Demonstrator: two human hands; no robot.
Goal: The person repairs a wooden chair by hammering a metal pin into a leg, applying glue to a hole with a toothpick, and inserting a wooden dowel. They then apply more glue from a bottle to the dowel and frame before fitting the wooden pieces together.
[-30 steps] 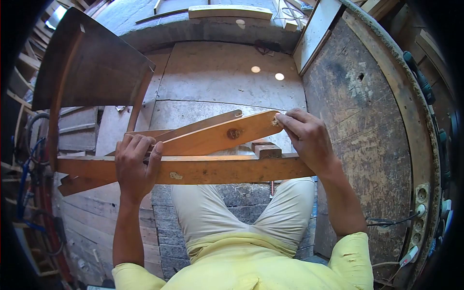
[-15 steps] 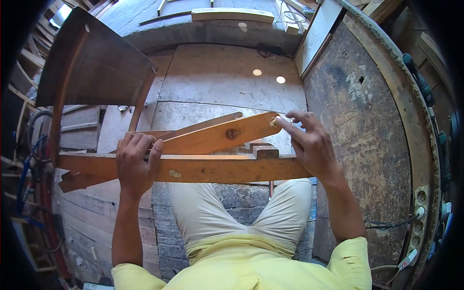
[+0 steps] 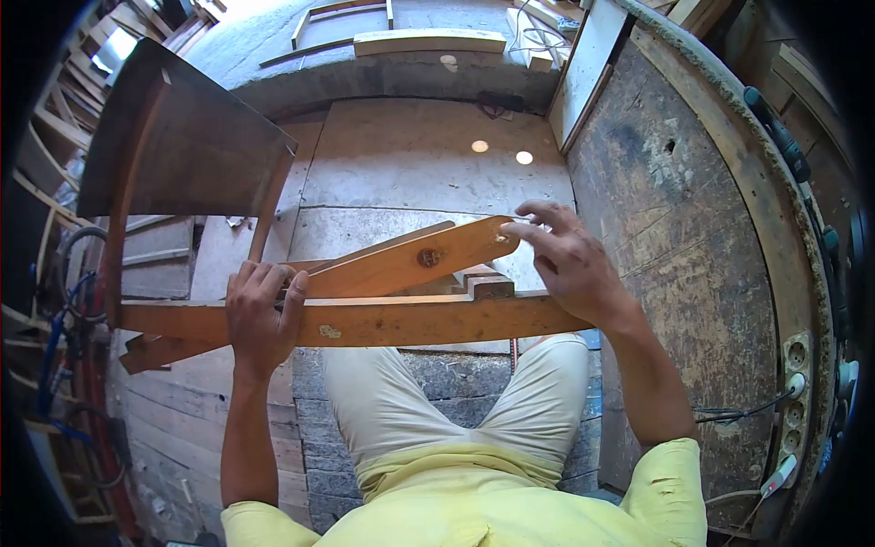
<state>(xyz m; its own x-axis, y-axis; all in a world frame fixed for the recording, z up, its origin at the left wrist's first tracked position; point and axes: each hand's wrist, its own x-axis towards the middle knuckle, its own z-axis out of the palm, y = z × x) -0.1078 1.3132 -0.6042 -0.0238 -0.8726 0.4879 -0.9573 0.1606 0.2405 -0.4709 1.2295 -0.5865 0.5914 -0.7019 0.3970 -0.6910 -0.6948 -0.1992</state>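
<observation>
An orange-brown wooden frame lies across above my lap, its long front rail (image 3: 401, 321) running left to right. My left hand (image 3: 264, 310) is closed around that rail, thumb on the near side. A slanted wooden board (image 3: 383, 269) with a dark round knot rises behind it toward the right. At the board's rounded upper end is a pale rough spot (image 3: 502, 237). My right hand (image 3: 570, 260) is at this end, fingers bent and apart, one fingertip at or very near the spot. Below, a notched block (image 3: 490, 287) sits on the rail.
A dark curved panel (image 3: 196, 137) on wooden legs stands at the left, joined to the frame. A worn board (image 3: 684, 228) stands at the right, with a power strip (image 3: 795, 392) and cable. Planks (image 3: 428, 42) lie on the ledge ahead.
My view has shifted slightly, so the scene sits a little lower. My right hand's fingers have bent and shifted at the board's end. My left hand keeps its hold.
</observation>
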